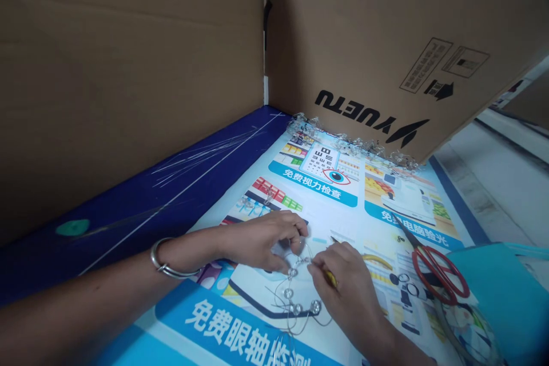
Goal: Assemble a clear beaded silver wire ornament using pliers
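Observation:
A strand of clear round beads on thin wire [289,293] lies in a loose loop over the printed sheet, with stray wire ends sticking out. My left hand [266,240], a silver bangle on its wrist, pinches the upper left of this loop between thumb and fingers. Close by on the right, my right hand [349,286] has thumb and forefinger pressed together at the strand's upper end. A small yellow-handled tool [330,278] is tucked in that same hand; its thin tip shows above the knuckles, and its kind is hidden by the fingers.
Red-handled scissors [441,274] lie to the right beside a blue bag-like item [501,297]. Bunches of clear beaded wire [364,147] line the back edge. Cardboard walls [364,40] stand behind and left. Loose wires [201,154] and a teal piece [72,227] lie on the left.

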{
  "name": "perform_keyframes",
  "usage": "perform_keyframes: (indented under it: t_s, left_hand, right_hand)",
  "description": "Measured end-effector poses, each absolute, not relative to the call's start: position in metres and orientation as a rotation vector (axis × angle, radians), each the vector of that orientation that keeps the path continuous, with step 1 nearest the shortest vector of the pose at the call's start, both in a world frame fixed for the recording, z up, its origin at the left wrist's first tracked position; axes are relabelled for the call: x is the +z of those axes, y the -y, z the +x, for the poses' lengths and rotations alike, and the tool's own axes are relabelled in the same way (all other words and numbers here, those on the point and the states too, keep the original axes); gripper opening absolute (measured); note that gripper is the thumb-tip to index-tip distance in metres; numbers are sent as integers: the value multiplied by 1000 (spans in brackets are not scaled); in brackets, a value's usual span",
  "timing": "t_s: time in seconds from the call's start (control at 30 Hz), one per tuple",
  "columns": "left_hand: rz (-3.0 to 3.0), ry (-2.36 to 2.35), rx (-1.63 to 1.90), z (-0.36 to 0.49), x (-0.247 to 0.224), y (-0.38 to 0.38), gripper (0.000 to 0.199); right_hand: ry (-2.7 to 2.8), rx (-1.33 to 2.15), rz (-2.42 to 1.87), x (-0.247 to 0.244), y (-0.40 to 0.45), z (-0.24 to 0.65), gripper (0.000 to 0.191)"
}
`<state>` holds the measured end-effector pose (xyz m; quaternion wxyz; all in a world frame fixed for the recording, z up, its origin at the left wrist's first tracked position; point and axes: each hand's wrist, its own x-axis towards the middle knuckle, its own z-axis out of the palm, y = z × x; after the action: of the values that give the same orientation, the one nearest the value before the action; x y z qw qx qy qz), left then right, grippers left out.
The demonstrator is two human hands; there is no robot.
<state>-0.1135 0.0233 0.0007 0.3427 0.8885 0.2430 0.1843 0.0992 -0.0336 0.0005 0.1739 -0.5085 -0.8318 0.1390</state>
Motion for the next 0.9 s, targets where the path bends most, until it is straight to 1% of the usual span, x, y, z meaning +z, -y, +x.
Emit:
perform_keyframes:
  t_s: [0.33,0.4,0.53,0.63,0.73,0.83,0.9]
  left_hand:
    - [2308,-625,497,-112,2,-23,22]
    - [2305,-606,498,-111,4,-21,18]
    - [2280,-560,526,-104,7,-17,2]
    - [2263,-579,555,-99,8,-14,7]
    - [2228,-717,533,-98,10,-11,8]
    - [2091,-883,471,-97,13,-6,8]
    - [1930,-904,447,-96,15,-3,11]
  right_hand:
    - [2201,516,-1348,3,40,105,14]
    - [2174,544,-1365,4,41,106,14]
    - [2133,589,-1380,6,42,107,13]
    - [2114,609,-1372,5,43,108,13]
    - [2094,610,-1374,4,43,109,13]
    - [2073,601,-1368,3,42,110,14]
    - [2067,604,-1362,3,42,111,15]
